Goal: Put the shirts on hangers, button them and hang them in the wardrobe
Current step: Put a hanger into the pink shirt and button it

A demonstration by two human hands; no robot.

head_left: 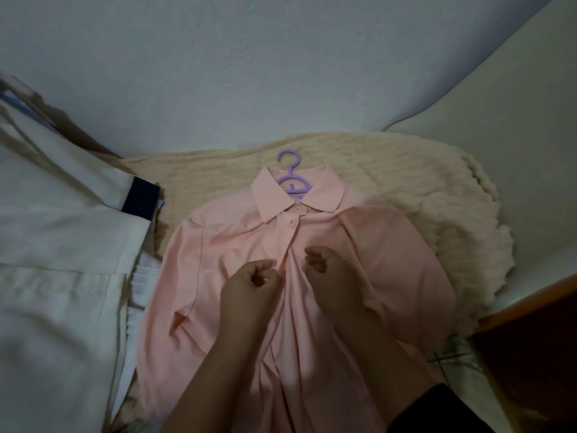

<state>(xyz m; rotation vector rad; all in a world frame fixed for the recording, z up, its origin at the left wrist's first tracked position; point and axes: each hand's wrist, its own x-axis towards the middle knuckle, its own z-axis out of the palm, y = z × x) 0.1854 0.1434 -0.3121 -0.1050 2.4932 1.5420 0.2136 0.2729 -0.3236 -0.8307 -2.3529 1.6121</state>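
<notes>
A pink shirt (368, 245) lies face up on a cream knitted blanket, collar away from me. A purple hanger (292, 179) is inside it, with its hook sticking out past the collar. The two top buttons near the collar are fastened. My left hand (249, 285) pinches the left edge of the placket at chest height. My right hand (324, 264) pinches the right edge just across from it. Both hands have their fingers curled on the fabric, a little apart from each other.
A white shirt with a navy cuff band (62, 232) lies spread out at the left, over other pale clothes. The cream blanket (421, 195) sits against a grey wall. A wooden furniture edge (530, 323) juts in at the lower right.
</notes>
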